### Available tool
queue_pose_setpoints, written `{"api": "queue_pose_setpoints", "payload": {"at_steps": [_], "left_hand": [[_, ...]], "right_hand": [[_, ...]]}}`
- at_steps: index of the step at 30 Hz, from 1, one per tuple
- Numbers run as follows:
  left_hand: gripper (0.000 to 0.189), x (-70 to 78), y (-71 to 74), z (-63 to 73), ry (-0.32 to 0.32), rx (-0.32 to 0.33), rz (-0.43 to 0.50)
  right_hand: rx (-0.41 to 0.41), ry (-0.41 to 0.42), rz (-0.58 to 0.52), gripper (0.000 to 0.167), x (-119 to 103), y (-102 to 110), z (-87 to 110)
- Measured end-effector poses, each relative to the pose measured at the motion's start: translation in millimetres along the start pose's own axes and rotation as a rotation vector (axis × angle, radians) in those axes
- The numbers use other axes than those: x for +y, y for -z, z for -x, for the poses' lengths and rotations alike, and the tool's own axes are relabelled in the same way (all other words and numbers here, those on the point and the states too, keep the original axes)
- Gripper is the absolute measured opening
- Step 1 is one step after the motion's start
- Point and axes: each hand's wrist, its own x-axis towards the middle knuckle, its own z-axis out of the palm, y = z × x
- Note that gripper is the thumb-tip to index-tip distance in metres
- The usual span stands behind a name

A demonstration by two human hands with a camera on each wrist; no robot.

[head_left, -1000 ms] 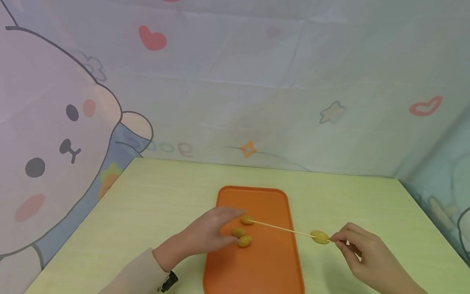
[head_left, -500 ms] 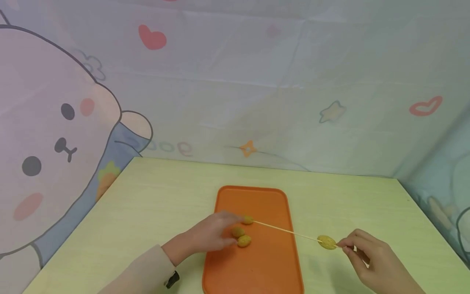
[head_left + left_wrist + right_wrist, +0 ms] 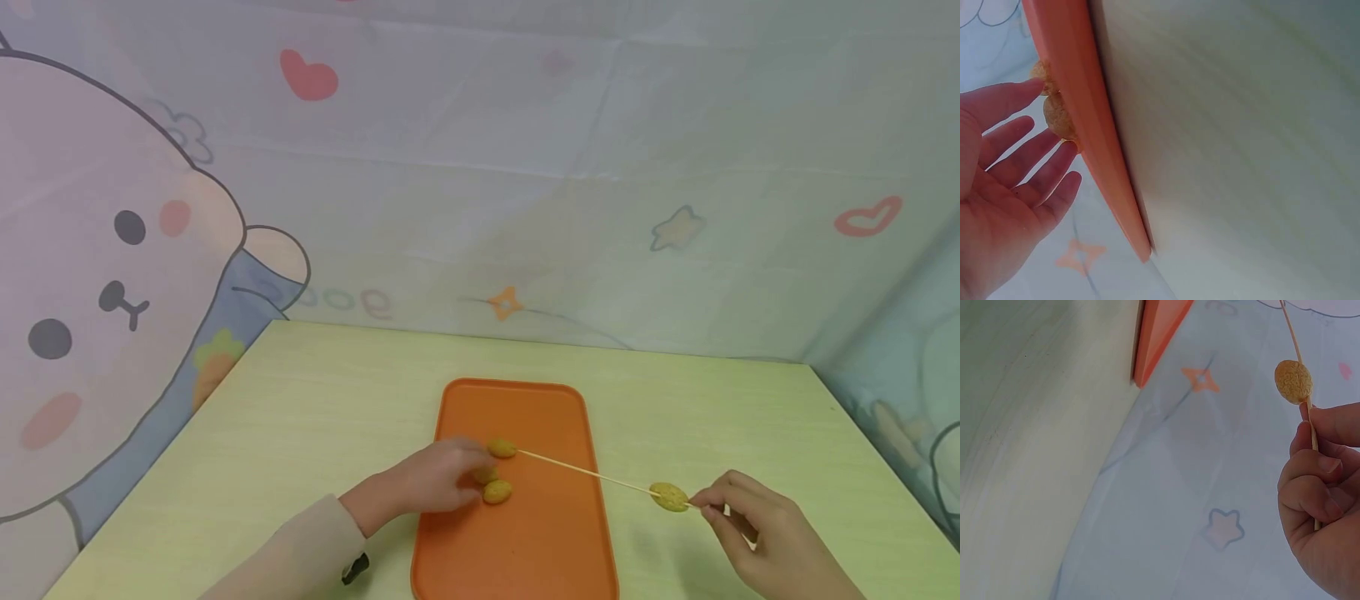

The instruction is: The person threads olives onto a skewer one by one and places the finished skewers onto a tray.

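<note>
My right hand (image 3: 761, 525) pinches the near end of a thin bamboo skewer (image 3: 577, 468) between thumb and forefinger. A wrinkled yellow oval piece (image 3: 668, 497) is threaded on it close to my fingertips, also plain in the right wrist view (image 3: 1293, 382). The skewer's far tip points left and ends at another yellow oval piece (image 3: 502, 448); whether it touches cannot be told. My left hand (image 3: 435, 477) hovers over the orange tray's left side, fingers apart around a middle piece (image 3: 486, 474) that they partly cover. A third piece (image 3: 497, 492) lies just nearer.
The orange tray (image 3: 517, 554) lies on a pale yellow-green table (image 3: 352, 375). Behind stands a patterned cloth backdrop (image 3: 480, 167), with a bear figure at left. A dark cable (image 3: 941, 475) hangs at the far right.
My left hand has drawn back from the farthest piece toward the middle one. My right hand has shifted right and slightly nearer with the skewer and its threaded piece.
</note>
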Motion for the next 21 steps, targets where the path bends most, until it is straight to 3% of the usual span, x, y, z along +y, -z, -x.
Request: {"api": "queue_pose_setpoints", "payload": {"at_steps": [12, 21], "left_hand": [[0.022, -5.0, -3.6, -8.8, -0.044, 0.001, -0.047], [0.014, -7.5, -5.8, -16.9, -0.028, 0.014, -0.062]], "right_hand": [[-0.002, -0.016, -0.021, 0.045, 0.5, 0.3, 1.9], [0.001, -0.015, -0.039, 0.045, 1.7, 0.1, 3.6]]}}
